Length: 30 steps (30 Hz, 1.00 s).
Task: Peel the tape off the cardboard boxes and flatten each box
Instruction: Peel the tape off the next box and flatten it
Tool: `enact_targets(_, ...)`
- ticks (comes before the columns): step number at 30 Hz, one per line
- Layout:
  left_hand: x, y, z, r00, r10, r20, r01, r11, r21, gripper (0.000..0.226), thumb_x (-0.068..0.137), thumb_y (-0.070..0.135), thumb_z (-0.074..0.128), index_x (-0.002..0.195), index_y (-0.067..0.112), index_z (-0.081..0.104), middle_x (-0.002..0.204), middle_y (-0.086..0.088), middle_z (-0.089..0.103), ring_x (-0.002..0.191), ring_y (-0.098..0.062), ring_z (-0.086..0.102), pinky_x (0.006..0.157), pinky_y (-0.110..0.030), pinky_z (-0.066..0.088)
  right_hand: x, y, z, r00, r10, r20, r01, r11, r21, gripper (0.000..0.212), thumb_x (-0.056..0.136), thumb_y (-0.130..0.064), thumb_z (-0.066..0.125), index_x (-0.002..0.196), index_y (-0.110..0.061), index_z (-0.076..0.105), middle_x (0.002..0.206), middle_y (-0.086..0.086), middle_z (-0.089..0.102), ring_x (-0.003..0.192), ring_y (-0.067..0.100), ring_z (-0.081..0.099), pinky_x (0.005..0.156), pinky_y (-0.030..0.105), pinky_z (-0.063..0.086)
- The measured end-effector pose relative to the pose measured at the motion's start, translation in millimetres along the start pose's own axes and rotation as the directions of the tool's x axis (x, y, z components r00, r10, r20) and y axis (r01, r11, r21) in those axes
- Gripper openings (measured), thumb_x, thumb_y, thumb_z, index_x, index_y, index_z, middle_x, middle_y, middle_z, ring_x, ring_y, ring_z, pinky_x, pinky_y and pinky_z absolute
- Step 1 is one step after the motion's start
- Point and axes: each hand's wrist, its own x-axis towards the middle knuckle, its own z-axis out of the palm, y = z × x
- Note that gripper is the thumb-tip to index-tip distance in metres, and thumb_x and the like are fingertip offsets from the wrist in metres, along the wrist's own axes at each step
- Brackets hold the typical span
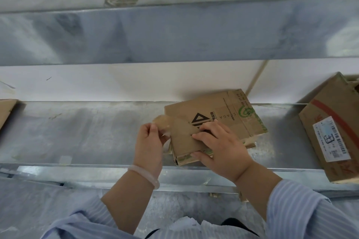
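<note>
Box (pixel 219 110) sits mid-ledge (pixel 97 137). My left hand (pixel 149 141) pinches the tape (pixel 164 122) lifted at its left edge. My right hand (pixel 223 145) presses the top, fingers straight. I'd pull low and steady leftward, so the tape shouldn't tear.

The small box (pixel 217 103) shows the letters S A G A beside a black triangle sign (pixel 200 120). The big box (pixel 330 106) has a white label (pixel 331 138) with barcodes, too small to read.

Striped light-blue shirt sleeves (pixel 303 205); pale translucent bangle (pixel 144 174) on left wrist.
</note>
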Motion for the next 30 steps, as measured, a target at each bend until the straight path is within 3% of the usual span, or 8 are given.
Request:
enact_targets(5,-7.7,1.8,-3.3,0.978,-0.205,0.026,0.198,0.896,-0.397,0.019,0.103,0.009,0.04,0.094,0.004,0.056,0.087,-0.012,0.064,0.066,-0.015,0.069,0.061,-0.028,0.059,0.1,-1.7,-1.3,1.0,0.014,0.012,-0.014,1.0,-0.013,0.042,0.078,-0.046,0.073,0.108,-0.017,0.07,0.11,0.001,0.061,0.103,0.024,0.06,0.103,0.049,0.047)
enact_targets(9,1.2,17.3,-5.8,0.957,-0.262,0.124,0.29,0.874,-0.391,0.016,0.095,0.011,0.045,0.091,0.005,0.06,0.083,-0.012,0.067,0.07,-0.021,0.067,0.058,-0.031,0.057,1.5,-3.6,-3.6,1.0,0.007,0.025,-0.007,0.999,-0.033,0.041,0.079,-0.046,0.072,0.108,-0.017,0.069,0.108,0.001,0.06,0.101,0.023,0.059,0.102,0.049,0.047)
enact_targets(12,10.4,25.0,-7.6,0.964,-0.2,0.177,0.234,0.952,-0.196,0.024,0.089,0.033,0.062,0.096,0.01,0.059,0.089,-0.006,0.069,0.074,-0.02,0.067,0.06,-0.034,0.056,3.0,-7.2,-4.1,1.0,0.014,0.013,-0.013,0.998,-0.067,0.045,0.08,-0.049,0.067,0.112,-0.018,0.067,0.109,0.0,0.059,0.102,0.023,0.057,0.101,0.048,0.046)
enact_targets(15,9.7,24.9,-3.1,0.967,-0.078,0.244,0.007,0.961,0.277,0.065,0.066,0.059,0.079,0.111,0.016,0.061,0.103,0.0,0.07,0.088,-0.015,0.069,0.069,-0.034,0.059,5.3,-13.7,-3.3,0.998,0.026,0.05,-0.02,0.992,-0.127,0.065,0.077,-0.063,0.063,0.129,-0.023,0.06,0.12,0.002,0.057,0.11,0.026,0.055,0.103,0.049,0.044)
enact_targets(17,10.9,20.6,-2.5,0.98,0.0,0.201,-0.079,0.918,0.389,0.042,0.077,0.042,0.079,0.105,0.015,0.065,0.101,-0.005,0.072,0.089,-0.017,0.07,0.076,-0.04,0.061,6.8,-16.8,-2.4,0.99,0.043,0.137,-0.013,0.976,-0.217,0.078,0.075,-0.072,0.06,0.14,-0.029,0.052,0.139,0.006,0.051,0.124,0.028,0.049,0.109,0.052,0.039)
enact_targets(20,15.8,10.1,-6.7,0.986,-0.065,0.154,0.033,0.979,0.202,0.014,0.093,0.014,0.064,0.103,0.005,0.064,0.107,-0.017,0.069,0.093,-0.022,0.07,0.078,-0.038,0.06,8.4,-18.1,-1.8,0.972,0.072,0.224,-0.002,0.955,-0.297,0.078,0.081,-0.071,0.049,0.149,-0.033,0.039,0.154,0.007,0.039,0.14,0.03,0.039,0.115,0.05,0.03)
enact_targets(26,7.7,-1.7,-16.0,0.967,-0.24,0.081,0.252,0.947,-0.199,0.008,0.1,0.01,0.051,0.103,0.006,0.057,0.112,-0.019,0.064,0.092,-0.026,0.069,0.058,-0.025,0.057,8.6,-16.2,-0.2,0.97,0.06,0.235,0.021,0.944,-0.329,0.074,0.086,-0.07,0.034,0.148,-0.03,0.04,0.152,0.007,0.042,0.14,0.031,0.04,0.115,0.05,0.031)
enact_targets(30,6.7,-1.9,-18.1,0.975,-0.216,0.049,0.221,0.964,-0.146,0.011,0.1,0.01,0.05,0.104,0.003,0.057,0.115,-0.021,0.063,0.091,-0.027,0.07,0.06,-0.028,0.059,9.6,-15.7,1.5,0.974,0.045,0.221,0.033,0.941,-0.337,0.071,0.088,-0.068,0.034,0.146,-0.029,0.044,0.15,0.008,0.045,0.138,0.032,0.042,0.112,0.051,0.035)
